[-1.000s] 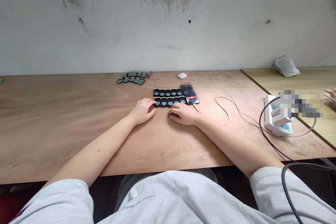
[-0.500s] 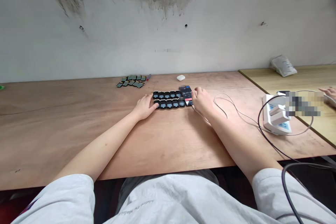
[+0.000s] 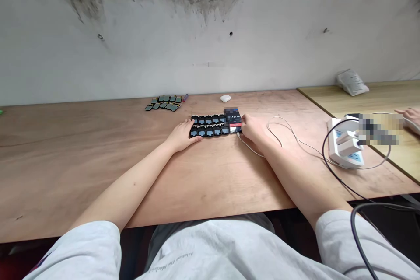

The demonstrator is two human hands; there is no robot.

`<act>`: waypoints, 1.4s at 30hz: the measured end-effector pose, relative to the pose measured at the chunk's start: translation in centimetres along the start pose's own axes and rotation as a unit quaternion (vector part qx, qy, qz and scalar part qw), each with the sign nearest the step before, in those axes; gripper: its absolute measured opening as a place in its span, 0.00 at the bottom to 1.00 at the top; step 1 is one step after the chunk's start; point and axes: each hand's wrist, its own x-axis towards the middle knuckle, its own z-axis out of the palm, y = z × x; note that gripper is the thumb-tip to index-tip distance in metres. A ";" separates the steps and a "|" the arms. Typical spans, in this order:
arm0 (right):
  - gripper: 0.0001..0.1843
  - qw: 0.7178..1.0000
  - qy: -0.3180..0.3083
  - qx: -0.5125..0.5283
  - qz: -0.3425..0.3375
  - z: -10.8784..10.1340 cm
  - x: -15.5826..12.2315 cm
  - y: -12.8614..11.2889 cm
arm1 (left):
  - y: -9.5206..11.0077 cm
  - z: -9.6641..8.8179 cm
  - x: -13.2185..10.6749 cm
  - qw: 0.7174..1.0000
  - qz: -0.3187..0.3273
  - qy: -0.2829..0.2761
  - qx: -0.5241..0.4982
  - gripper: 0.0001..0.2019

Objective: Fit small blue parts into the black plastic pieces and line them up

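Observation:
Two rows of small black modules with blue-grey faces (image 3: 209, 131) lie side by side on the wooden table. My left hand (image 3: 181, 136) rests at their left end, fingers stretched out and thumb spread along the near side. At the right end, a phone (image 3: 233, 116) lies face up against the rows, its lit screen showing a timer. The curled fingers of my right hand (image 3: 252, 127) grip the phone's right edge; some fingertips are hidden. A white charging cable (image 3: 251, 149) runs from the phone's near end beneath my right wrist.
Farther back lie several green-faced modules (image 3: 164, 103), a small pen-like tool (image 3: 185, 97) and a white case (image 3: 225, 98). A power strip (image 3: 339, 140) with chargers and cables stands right. Beyond are a plastic packet (image 3: 352, 82) and another person's hand (image 3: 411, 115).
The phone has straightened to line up with the rows. My right hand has lowered onto its edge. The near row has shifted slightly left, and my left thumb now lies beside it.

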 end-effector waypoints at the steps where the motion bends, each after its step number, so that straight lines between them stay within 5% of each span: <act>1: 0.15 1.000 0.000 -0.003 -0.001 0.0 0.0 0.0 | -0.1 0.0 0.1 1.000 -0.001 0.001 -0.002 0.48; 13: 0.15 1.000 0.010 0.007 0.013 -0.2 0.2 -0.2 | -0.6 -0.2 0.4 0.999 -0.017 0.007 -0.039 0.48; 22: 0.18 0.998 -0.002 0.057 0.010 -0.3 1.8 0.8 | 0.6 1.0 -1.8 0.992 -0.114 0.045 -0.033 0.43; 42: 0.18 0.999 0.005 0.041 -0.024 0.4 2.0 1.2 | 1.7 0.7 -1.8 0.994 -0.097 0.042 -0.014 0.35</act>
